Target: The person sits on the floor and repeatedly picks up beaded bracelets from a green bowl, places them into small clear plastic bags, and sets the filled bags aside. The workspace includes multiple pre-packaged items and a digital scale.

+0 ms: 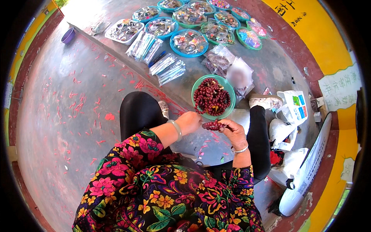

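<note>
One dark-red beaded bracelet [211, 125] sits pinched in the right hand [234, 132], near the rim of a green bowl [231, 103] of beads [210, 97]; whether the left hand [190, 123] beside it grips anything, I cannot tell. Leftward spreads open floor [50, 127] littered with red scraps [109, 116].

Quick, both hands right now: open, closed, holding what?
Left hand: fingers curled near the dark red beads; can't tell if it holds anything.
Right hand: closed, holding those beads.
</note>
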{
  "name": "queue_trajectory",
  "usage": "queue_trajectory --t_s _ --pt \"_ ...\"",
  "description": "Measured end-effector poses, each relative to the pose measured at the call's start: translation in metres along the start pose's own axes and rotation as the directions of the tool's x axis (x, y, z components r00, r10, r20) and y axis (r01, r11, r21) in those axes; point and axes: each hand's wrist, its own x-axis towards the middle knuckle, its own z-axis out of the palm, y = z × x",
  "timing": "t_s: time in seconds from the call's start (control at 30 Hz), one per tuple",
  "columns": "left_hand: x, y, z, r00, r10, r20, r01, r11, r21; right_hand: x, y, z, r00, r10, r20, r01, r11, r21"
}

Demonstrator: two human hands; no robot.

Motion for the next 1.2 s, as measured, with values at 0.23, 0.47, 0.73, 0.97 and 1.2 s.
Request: queue_trajectory --t_s 0.23,0.47,0.73,0.97,1.2 --pt "0.001 0.001 0.003 0.995 0.096 0.031 -0.097 0.995 0.037 0.003 -0.010 0.005 0.997 -0.073 0.028 0.077 0.972 -0.222" --pt "0.003 -0.006 0.009 0.987 0.159 0.004 -0.159 0.987 0.018 0.004 -0.004 0.006 0.981 -0.146 0.124 0.186 0.883 -0.432" --pt "0.002 0.001 0.006 0.982 0.185 0.043 -0.185 0.983 -0.009 0.005 -0.002 0.024 0.954 -0.264 0.141 0.279 0.611 -0.741" --pt "0.001 0.012 -0.004 0.985 0.158 0.068 -0.154 0.986 -0.070 0.002 0.001 0.043 0.909 -0.305 0.285 0.384 0.345 -0.857" --pt "0.000 0.012 -0.012 0.991 0.128 0.031 -0.122 0.981 -0.153 0.005 -0.001 0.020 0.907 -0.418 -0.056 0.279 0.696 -0.661"
